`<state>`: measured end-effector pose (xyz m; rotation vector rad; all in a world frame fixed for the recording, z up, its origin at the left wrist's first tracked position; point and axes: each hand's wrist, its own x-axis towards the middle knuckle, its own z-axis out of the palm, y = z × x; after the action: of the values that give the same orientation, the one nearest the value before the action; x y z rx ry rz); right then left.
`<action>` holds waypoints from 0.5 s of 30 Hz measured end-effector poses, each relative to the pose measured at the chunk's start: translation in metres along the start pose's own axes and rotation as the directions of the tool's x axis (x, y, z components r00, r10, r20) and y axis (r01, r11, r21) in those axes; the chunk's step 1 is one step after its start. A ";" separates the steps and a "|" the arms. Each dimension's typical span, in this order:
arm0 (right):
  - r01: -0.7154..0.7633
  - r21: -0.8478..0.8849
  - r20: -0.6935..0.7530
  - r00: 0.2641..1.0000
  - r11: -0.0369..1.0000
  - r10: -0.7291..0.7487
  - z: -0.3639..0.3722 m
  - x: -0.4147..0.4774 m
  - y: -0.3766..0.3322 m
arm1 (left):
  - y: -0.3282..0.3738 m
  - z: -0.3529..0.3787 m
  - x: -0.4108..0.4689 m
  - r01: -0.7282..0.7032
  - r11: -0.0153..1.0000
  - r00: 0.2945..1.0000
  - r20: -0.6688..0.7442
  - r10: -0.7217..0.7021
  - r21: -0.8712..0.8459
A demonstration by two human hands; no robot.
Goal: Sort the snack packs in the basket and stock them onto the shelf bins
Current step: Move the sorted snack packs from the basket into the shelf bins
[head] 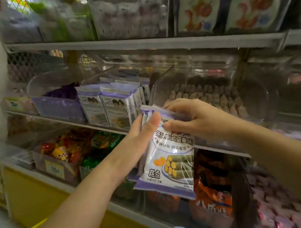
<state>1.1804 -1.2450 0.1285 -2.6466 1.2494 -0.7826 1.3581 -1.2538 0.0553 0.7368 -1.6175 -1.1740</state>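
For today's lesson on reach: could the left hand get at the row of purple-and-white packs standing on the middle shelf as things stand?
Probably yes. The left hand sits right of the standing packs with nothing between, though it and the right hand both grip the held packs.

Stack of white-and-purple snack packs (pixel 167 160), upright, just before matching shelved packs (pixel 108 107)

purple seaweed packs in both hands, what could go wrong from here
1. Several packs are stacked, held mostly near the top by the left hand and right hand; a glossy one might slip from the grip.
2. The matching row stands left of a clear divider; drifting right could land them among the brown snacks.
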 end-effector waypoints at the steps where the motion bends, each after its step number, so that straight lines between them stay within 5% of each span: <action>1: 0.009 -0.009 -0.014 1.000 1.000 -0.009 -0.004 0.004 -0.001 | 0.005 -0.002 0.009 0.004 1.000 1.000 -0.002 -0.004 -0.003; 5: -0.063 0.128 -0.090 0.993 0.990 0.075 -0.027 0.025 -0.001 | 0.023 -0.019 0.015 -0.015 0.998 0.988 0.154 0.025 -0.066; 11: -0.254 0.313 0.397 0.910 0.915 0.116 -0.054 0.050 0.010 | 0.046 -0.045 0.043 -0.188 0.979 0.954 0.251 0.163 0.077; 15: -0.152 0.303 0.302 0.952 0.941 0.057 -0.063 0.061 0.011 | 0.062 -0.057 0.061 -0.298 0.905 0.937 0.276 0.216 0.304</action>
<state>1.1735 -1.2904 0.2036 -2.3056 1.0703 -0.5067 1.3938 -1.3047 0.1383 0.5855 -2.0841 -0.8184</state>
